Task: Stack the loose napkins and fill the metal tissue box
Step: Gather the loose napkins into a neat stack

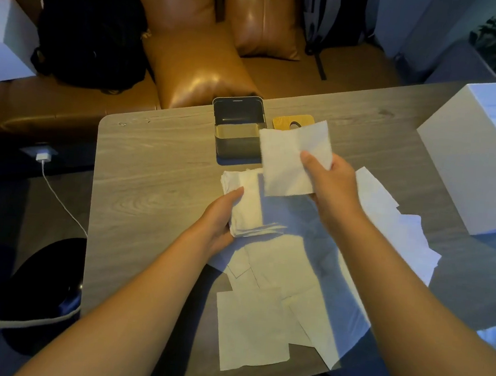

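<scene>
My left hand (222, 218) grips a stack of white napkins (246, 206) from its left side, just above the table. A single napkin (288, 161) hangs from my right hand (330, 182), lifted over the stack's right edge. Behind them stands the open metal tissue box (237, 129), dark, with nothing visible inside. Its wooden lid (285, 121) lies to the right of the box, partly hidden by the raised napkin. Several loose napkins (271, 305) lie spread on the table (150, 184) under and between my forearms.
A large white box (473, 167) stands at the table's right side. Brown leather cushions (198, 61) and a black bag (89, 30) sit on the sofa behind the table. A white charger cable (60, 200) runs along the floor at the left.
</scene>
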